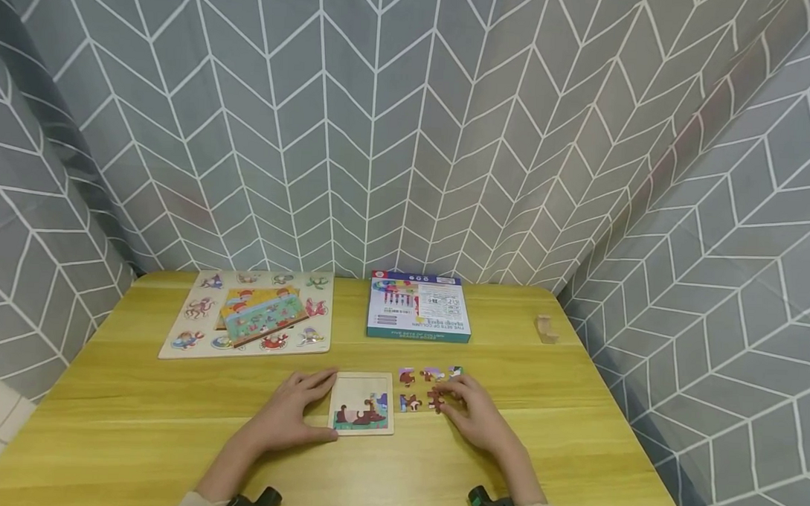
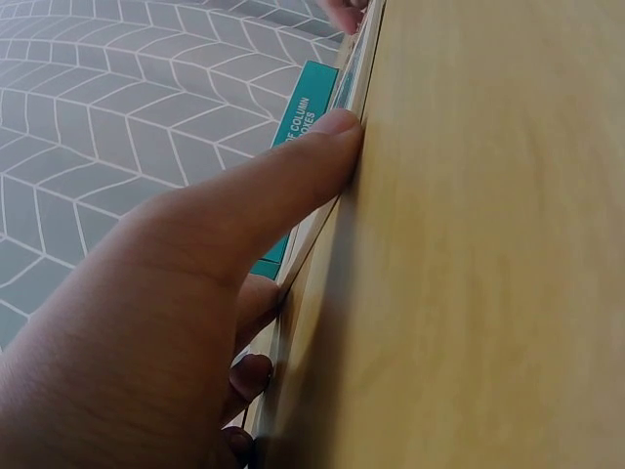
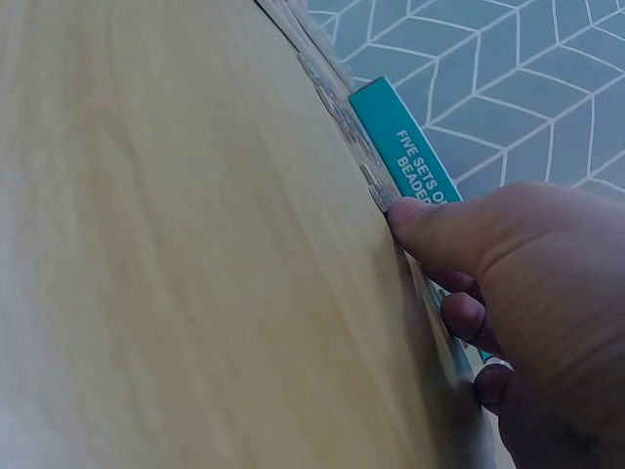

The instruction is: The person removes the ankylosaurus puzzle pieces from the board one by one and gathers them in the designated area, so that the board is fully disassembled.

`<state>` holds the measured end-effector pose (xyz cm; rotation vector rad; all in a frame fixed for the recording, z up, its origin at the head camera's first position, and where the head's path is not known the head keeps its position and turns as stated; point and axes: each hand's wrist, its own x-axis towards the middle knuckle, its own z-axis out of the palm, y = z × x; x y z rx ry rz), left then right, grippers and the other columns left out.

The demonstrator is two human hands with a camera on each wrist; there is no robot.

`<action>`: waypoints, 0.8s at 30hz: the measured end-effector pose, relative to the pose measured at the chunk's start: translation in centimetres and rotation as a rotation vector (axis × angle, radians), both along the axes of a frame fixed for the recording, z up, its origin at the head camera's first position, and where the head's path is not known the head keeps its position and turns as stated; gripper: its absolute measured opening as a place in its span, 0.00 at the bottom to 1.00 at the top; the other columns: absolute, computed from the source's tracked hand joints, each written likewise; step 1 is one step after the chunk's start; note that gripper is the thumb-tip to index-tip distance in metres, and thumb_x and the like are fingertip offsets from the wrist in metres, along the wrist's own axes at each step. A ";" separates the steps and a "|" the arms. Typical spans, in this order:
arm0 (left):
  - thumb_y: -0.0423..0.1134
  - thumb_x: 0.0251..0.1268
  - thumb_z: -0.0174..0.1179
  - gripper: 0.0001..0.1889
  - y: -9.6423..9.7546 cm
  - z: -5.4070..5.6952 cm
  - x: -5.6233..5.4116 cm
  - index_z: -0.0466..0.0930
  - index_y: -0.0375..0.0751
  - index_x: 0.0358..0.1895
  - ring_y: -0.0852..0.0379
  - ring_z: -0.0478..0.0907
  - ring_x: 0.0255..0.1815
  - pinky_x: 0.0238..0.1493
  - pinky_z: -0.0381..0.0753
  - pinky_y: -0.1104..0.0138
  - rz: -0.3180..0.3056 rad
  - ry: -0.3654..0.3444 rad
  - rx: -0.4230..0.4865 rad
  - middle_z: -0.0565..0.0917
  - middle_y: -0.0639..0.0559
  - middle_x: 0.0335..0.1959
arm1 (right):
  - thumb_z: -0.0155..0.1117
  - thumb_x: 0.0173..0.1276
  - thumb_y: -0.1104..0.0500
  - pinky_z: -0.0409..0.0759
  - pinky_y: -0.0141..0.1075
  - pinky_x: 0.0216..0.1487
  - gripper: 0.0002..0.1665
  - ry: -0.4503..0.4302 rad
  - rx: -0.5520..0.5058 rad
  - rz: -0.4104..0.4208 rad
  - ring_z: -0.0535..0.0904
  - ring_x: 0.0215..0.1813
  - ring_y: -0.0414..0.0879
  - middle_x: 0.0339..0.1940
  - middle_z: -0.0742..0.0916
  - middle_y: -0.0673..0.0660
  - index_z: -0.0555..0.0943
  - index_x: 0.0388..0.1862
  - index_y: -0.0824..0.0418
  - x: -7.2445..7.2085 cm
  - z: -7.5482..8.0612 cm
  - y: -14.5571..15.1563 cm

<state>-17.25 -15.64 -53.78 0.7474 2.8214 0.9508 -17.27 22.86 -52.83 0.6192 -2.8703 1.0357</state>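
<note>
A square wooden puzzle tray [image 1: 363, 382] lies on the table, its lower part filled with brown, green and blue jigsaw pieces. My left hand [image 1: 297, 413] holds the tray at its left side, thumb by the lower corner and fingers by the upper one. In the left wrist view the thumb [image 2: 293, 171] presses on the tray's edge. To the right of the tray, my right hand [image 1: 474, 413] pinches a brown puzzle piece [image 1: 434, 400] at table level. Several loose pieces lie close by, among them a brown and white piece [image 1: 410, 403] and a purple-edged piece [image 1: 407, 377].
A teal-edged boxed set [image 1: 419, 309] lies at the back middle. At the back left, a sea-animal board [image 1: 181, 323] carries two picture puzzles [image 1: 269, 319]. A small wooden block [image 1: 546, 329] stands at the far right. Patterned curtain [image 1: 409, 134] hangs behind the table.
</note>
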 end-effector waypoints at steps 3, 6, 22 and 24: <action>0.70 0.54 0.75 0.55 0.0 0.1 -0.1 0.68 0.42 0.81 0.54 0.66 0.57 0.60 0.71 0.46 0.000 -0.009 0.001 0.67 0.48 0.83 | 0.69 0.76 0.62 0.82 0.42 0.56 0.14 0.008 0.009 0.006 0.81 0.54 0.48 0.54 0.84 0.49 0.88 0.58 0.57 -0.1 0.0 0.1; 0.71 0.54 0.75 0.56 0.0 0.1 -0.1 0.68 0.42 0.81 0.55 0.66 0.57 0.60 0.71 0.46 -0.002 -0.007 -0.006 0.67 0.48 0.83 | 0.69 0.76 0.61 0.82 0.42 0.56 0.14 0.006 0.018 0.011 0.81 0.54 0.47 0.53 0.84 0.49 0.88 0.58 0.57 -0.1 -0.1 0.1; 0.71 0.52 0.75 0.56 0.0 -0.2 0.1 0.68 0.44 0.81 0.55 0.65 0.57 0.61 0.70 0.45 0.013 -0.016 0.009 0.67 0.49 0.83 | 0.70 0.76 0.61 0.81 0.42 0.56 0.15 -0.022 -0.016 -0.022 0.80 0.53 0.46 0.54 0.84 0.49 0.87 0.59 0.57 0.0 0.1 0.0; 0.71 0.53 0.74 0.56 0.0 -0.1 0.0 0.68 0.43 0.81 0.54 0.65 0.58 0.61 0.70 0.45 0.010 -0.013 0.009 0.67 0.48 0.83 | 0.71 0.75 0.60 0.81 0.40 0.55 0.17 -0.027 -0.019 -0.051 0.79 0.51 0.44 0.53 0.84 0.48 0.87 0.60 0.56 0.0 0.3 -0.2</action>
